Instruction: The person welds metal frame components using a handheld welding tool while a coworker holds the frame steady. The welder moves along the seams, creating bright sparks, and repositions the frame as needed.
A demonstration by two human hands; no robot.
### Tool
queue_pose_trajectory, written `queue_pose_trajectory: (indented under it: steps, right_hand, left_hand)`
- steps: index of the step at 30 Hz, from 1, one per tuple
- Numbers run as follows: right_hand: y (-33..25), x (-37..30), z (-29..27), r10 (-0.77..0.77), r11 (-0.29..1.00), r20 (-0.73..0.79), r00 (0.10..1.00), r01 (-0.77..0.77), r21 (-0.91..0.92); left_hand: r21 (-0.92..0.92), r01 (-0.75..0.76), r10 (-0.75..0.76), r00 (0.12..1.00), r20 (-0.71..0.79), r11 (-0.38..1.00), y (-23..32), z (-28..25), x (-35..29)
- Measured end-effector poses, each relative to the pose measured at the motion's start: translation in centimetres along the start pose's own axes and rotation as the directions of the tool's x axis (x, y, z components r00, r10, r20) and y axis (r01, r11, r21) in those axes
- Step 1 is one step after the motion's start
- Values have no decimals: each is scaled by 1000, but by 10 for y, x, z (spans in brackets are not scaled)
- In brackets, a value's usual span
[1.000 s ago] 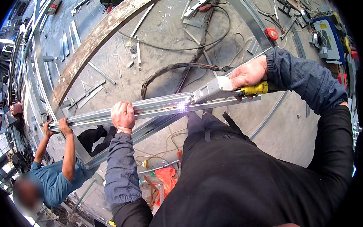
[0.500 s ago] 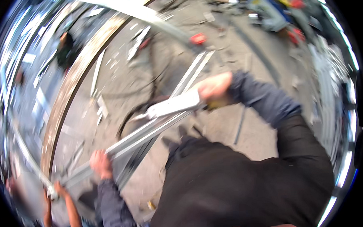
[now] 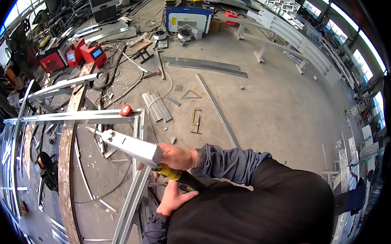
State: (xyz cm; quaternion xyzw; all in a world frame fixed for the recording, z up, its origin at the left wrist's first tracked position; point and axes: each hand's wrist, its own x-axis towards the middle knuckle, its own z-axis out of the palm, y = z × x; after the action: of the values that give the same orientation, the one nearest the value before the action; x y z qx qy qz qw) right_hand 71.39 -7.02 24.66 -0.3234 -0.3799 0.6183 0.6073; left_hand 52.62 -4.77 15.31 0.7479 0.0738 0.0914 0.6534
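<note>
A white handheld laser welding gun [image 3: 130,146] with a coppery nozzle points toward the far left. Its rear is in my right hand [image 3: 176,156], fingers wrapped round it. Below that hand the gun's handle is yellow and runs into a black hose [image 3: 190,182]. Close to my lap, my left hand [image 3: 174,200] is at this hose, its thumb along the lower side; its fingers are partly hidden behind it. Under the gun lies a silvery metal frame [image 3: 130,209], whose far corner bears a red tape measure [image 3: 125,110].
A wooden plank [image 3: 67,173] supports the frame at left. Red machines [image 3: 94,55] stand far left, a blue-and-white machine [image 3: 189,21] at the back. A C-clamp [image 3: 196,120], metal strips [image 3: 157,107] and a long bar [image 3: 217,110] lie on the floor. White railings [image 3: 287,24] line the far right.
My left hand has left the metal frame and come to the hose near my lap. The gun's nozzle has swung upward. The view has shifted; another person's arms at lower left no longer show.
</note>
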Motion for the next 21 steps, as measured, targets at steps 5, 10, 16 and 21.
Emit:
queue_pose_trajectory:
  steps: [5,10,16,21]
  right_hand:
    - [-28,-20,-41,-225,974,106,969,227,-14]
    - [-126,-51,-77,-154,954,149,977,186,-236]
    - [-279,-100,-146,-66,685,93,993,113,-720]
    - [-371,-130,-194,-185,414,35,982,111,-904]
  left_hand:
    - [-166,378,-328,906,266,911,26,53,88]
    - [-61,-1,17,968,251,998,28,102,195]
    - [43,-388,359,885,297,921,74,177,361]
    - [132,-679,613,716,334,722,146,220,454]
